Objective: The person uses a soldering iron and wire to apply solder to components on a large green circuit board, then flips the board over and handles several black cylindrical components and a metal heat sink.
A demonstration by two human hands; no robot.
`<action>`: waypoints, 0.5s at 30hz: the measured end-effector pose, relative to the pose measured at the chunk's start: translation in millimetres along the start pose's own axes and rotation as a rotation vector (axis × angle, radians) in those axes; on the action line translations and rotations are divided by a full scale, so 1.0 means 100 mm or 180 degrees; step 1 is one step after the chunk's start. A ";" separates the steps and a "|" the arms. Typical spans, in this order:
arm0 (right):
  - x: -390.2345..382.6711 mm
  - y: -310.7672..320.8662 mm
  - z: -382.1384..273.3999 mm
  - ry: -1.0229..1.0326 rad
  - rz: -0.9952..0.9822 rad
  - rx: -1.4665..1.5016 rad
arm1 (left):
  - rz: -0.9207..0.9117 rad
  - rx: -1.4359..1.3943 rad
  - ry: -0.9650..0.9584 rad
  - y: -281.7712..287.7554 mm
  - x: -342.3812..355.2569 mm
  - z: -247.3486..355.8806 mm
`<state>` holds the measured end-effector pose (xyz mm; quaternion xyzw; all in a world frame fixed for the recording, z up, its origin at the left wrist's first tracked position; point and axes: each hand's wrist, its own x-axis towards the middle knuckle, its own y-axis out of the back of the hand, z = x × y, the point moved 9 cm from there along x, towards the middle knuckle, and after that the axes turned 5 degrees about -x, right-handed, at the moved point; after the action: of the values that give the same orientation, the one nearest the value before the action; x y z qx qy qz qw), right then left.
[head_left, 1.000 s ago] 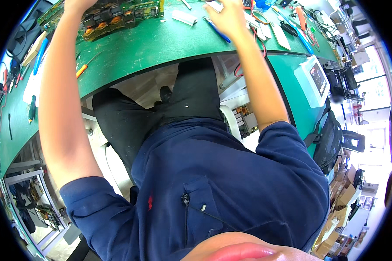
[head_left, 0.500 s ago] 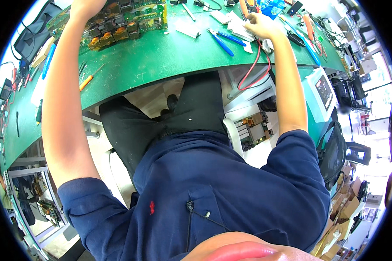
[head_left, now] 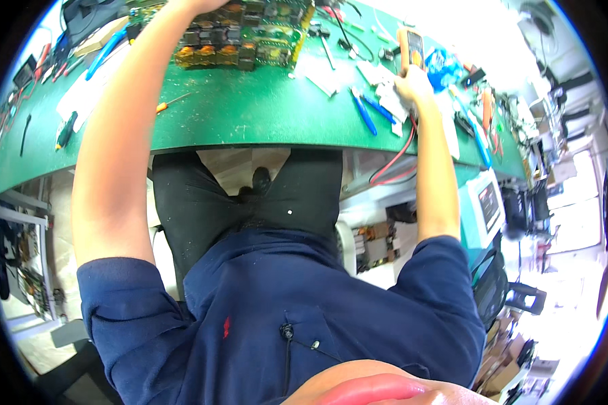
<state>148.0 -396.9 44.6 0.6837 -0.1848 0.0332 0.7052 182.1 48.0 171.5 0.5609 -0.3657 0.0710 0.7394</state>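
At the top edge my left hand (head_left: 203, 4) is mostly cut off by the picture's border, over a large circuit board (head_left: 250, 34) with dark and amber parts; its fingers are hidden. On the right, my right hand (head_left: 414, 84) is closed round the lower end of an orange multimeter (head_left: 411, 50), whose face tilts up toward me. Red and black test leads (head_left: 402, 156) hang below that hand over the table's front edge. Blue-handled pliers (head_left: 366, 115) lie just left of my right hand, next to white paper scraps (head_left: 321, 79).
The green table (head_left: 250, 121) curves across in front of me. An orange-handled pick (head_left: 163, 106) lies near my left forearm, a dark screwdriver (head_left: 66, 131) further left. A blue crumpled bag (head_left: 444, 69) sits beyond the right hand. A white-and-teal box (head_left: 483, 206) stands at the right.
The view has shifted, so the table sits lower in the picture. The multimeter, mostly out of view before, now shows in my right hand. My left hand has moved rightward over the board.
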 end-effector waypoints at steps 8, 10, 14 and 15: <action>-0.28 0.46 -0.27 -0.0231 0.0465 0.3683 | -0.0041 -0.0056 0.0107 -0.01 -0.02 -0.05; -0.36 0.42 -0.47 0.0045 0.0011 0.4294 | 0.0026 -0.0123 0.0099 0.04 -0.05 -0.05; -0.67 0.20 -0.96 0.0074 -0.0682 0.5327 | 0.0166 -0.0122 0.0087 0.07 -0.08 -0.06; -0.74 0.17 -1.07 0.0039 -0.0787 0.5549 | 0.0181 -0.0147 0.0085 0.08 -0.08 -0.04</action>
<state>96.8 -275.6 38.3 0.9936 -0.0145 0.0895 -0.0681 174.3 57.0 171.9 0.5320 -0.3731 0.0911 0.7546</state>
